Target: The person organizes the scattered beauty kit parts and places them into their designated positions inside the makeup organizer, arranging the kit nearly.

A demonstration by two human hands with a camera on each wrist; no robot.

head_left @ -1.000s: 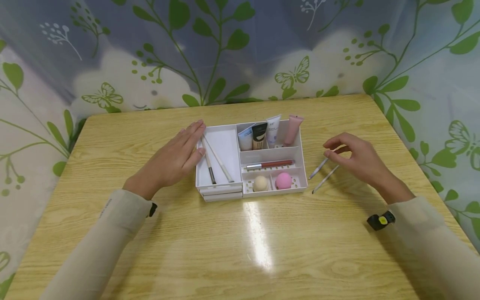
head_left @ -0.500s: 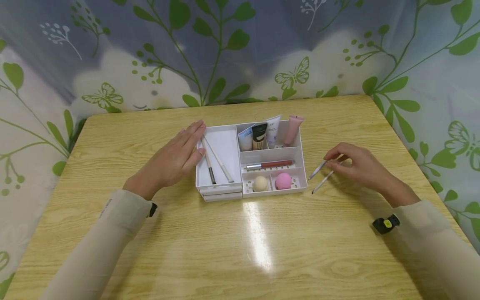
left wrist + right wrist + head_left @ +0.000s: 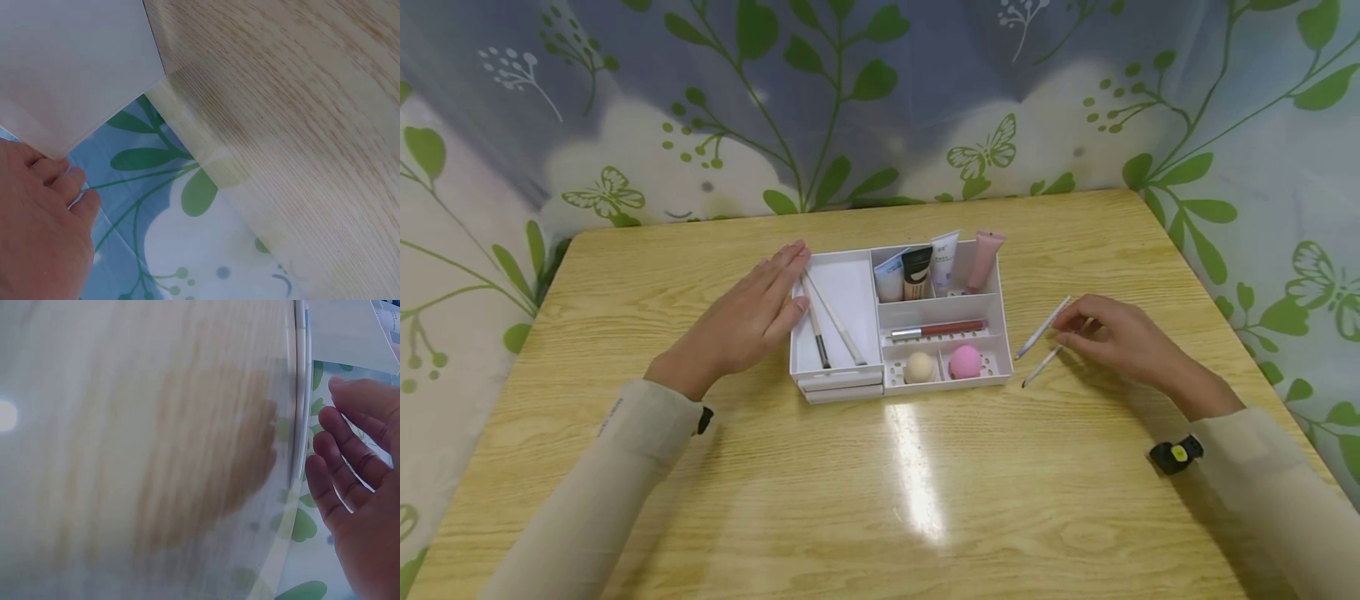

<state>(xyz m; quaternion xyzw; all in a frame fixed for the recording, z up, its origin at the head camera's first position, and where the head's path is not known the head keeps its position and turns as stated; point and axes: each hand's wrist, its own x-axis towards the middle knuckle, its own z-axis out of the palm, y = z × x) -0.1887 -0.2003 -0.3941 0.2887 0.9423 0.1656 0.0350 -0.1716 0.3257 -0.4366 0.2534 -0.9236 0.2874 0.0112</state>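
Observation:
A white compartment organizer (image 3: 940, 313) stands mid-table. My left hand (image 3: 730, 325) rests along its left side with fingers extended; in the left wrist view, its fingers (image 3: 69, 181) touch the white wall. Two makeup brushes (image 3: 838, 325) lie in the organizer's large left tray. Right of the organizer, two thin pale sticks with dark tips lie slanted on the table, an upper stick (image 3: 1042, 328) and a lower stick (image 3: 1039, 369). My right hand (image 3: 1120, 333) is beside them, fingertips at the lower one's far end, hiding part of it. The right wrist view shows its fingers (image 3: 340, 434) loosely bent and apart.
Several squeeze tubes (image 3: 942, 267) stand in the back compartments. A red and silver pen-like tube (image 3: 938, 330) lies in the middle one. A cream ball (image 3: 920, 367) and a pink ball (image 3: 966, 362) sit in front. The wooden table (image 3: 737, 492) meets a leaf-patterned curtain (image 3: 880, 100) behind.
My right hand has slid down and right along the sticks, baring the upper stick's far end and more of the lower one. The left hand has stayed against the organizer.

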